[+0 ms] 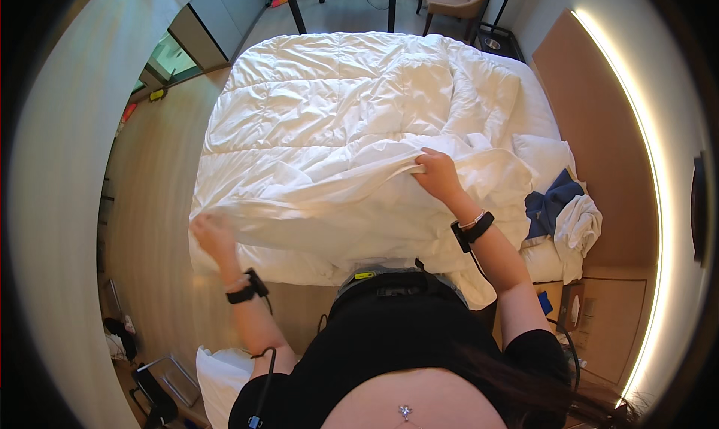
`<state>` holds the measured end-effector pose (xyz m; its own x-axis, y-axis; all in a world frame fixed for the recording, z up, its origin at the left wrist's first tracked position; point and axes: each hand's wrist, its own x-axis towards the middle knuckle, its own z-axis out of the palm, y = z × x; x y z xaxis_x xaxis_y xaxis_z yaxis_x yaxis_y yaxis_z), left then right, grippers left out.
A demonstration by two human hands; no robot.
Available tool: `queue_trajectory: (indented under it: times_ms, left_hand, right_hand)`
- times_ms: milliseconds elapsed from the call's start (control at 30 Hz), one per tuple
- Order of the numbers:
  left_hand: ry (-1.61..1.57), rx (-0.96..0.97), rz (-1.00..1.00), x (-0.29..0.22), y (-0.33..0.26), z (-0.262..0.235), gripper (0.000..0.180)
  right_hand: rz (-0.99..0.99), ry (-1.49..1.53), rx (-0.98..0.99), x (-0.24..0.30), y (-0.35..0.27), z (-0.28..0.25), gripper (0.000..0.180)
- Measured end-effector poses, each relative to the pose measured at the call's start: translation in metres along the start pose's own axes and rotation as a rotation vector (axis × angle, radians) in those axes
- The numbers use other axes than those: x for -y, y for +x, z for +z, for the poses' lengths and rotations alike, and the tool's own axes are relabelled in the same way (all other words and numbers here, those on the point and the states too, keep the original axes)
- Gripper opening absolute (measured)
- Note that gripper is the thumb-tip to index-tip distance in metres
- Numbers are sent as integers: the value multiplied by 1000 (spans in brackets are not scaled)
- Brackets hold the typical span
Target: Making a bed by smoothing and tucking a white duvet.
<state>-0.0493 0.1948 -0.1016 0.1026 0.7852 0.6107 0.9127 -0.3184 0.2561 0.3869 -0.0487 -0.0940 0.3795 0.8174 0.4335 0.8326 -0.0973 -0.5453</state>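
Both hands closed on the near edge of a white duvet spread across the bed. Left hand pinching the fabric at the bed's lower left corner, right hand gripping a raised fold near the middle right, cloth stretched taut between them. Black bands on both wrists. Beside the right hand, at the bed's head, white pillows, a dark blue cloth and a bunched white towel. Wooden headboard panel behind these. Another white pillow down on the floor at lower left.
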Motion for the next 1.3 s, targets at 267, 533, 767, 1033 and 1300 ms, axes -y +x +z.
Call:
queue_trajectory:
  times_ms: [267,533,767,1033,1300]
  left_hand:
    - [-718,506,672,-245,-67,-40,46]
    - [-560,392,625,-194,-55,-1,12]
    - [-378,358,512,-116,-40,29,13]
    - [-117,364,392,-24,-32,67,17]
    - [-48,320,486,-21,-40,89,13]
  right_hand:
    - [-265,21,243,104,-9,2,20]
    - [-193,-151,687,43,-45,-45,42]
    - [9,-188,798,-24,-70,-68,65]
    - [16,-493,607,-23,-56,-89,55]
    - [134,-761,202,-3,-55,-87,41]
